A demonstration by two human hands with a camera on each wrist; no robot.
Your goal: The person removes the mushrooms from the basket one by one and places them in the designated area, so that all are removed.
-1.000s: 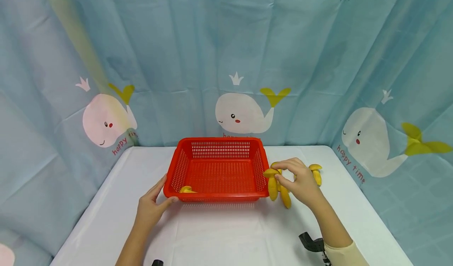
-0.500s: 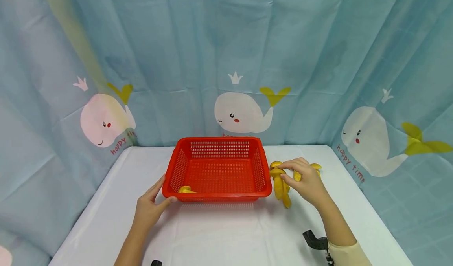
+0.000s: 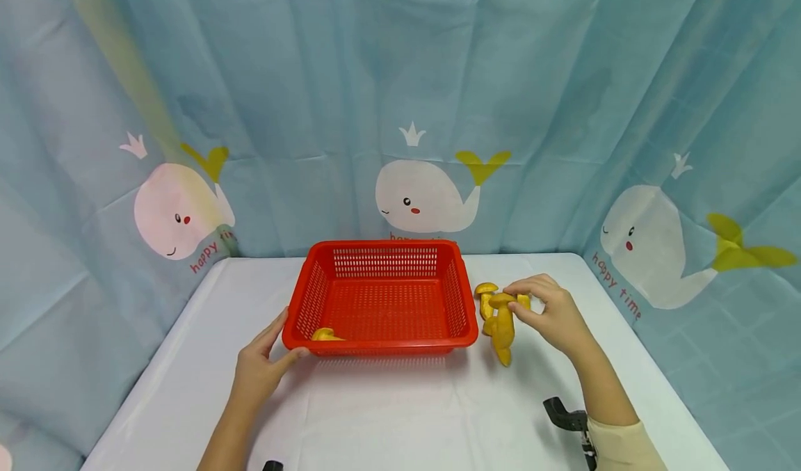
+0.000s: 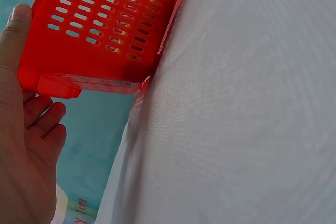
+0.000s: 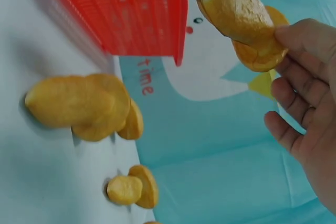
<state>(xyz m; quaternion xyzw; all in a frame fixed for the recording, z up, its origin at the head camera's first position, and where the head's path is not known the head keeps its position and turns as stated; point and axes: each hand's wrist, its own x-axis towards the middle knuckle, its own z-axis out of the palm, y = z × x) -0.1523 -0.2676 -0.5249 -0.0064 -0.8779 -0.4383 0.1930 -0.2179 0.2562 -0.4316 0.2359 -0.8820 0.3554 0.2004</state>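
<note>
A yellow mushroom (image 3: 504, 320) hangs cap-up from my right hand (image 3: 553, 318), just right of the red basket (image 3: 378, 346). In the right wrist view, thumb and fingers pinch this mushroom (image 5: 236, 14) by its cap, above the table, while the other fingers stay loose. My left hand (image 3: 255, 375) holds the basket's near left corner. From the left wrist, the thumb lies on the basket's wall (image 4: 58, 59) and the fingers of my left hand (image 4: 26, 145) curl near the rim. Inside the basket, one mushroom (image 3: 326, 334) shows partly behind the near rim.
More yellow mushrooms lie right of the basket: one near its side (image 3: 484, 298), a larger one (image 5: 79, 100) below the held one, and a small one (image 5: 126, 189) farther off. A white cloth (image 3: 388, 415) covers the table. Blue whale-print curtains (image 3: 350, 109) hang behind.
My right hand has moved to the right, carrying the pinched mushroom away from the basket's side. The left hand keeps its hold on the corner. The head view has shifted slightly.
</note>
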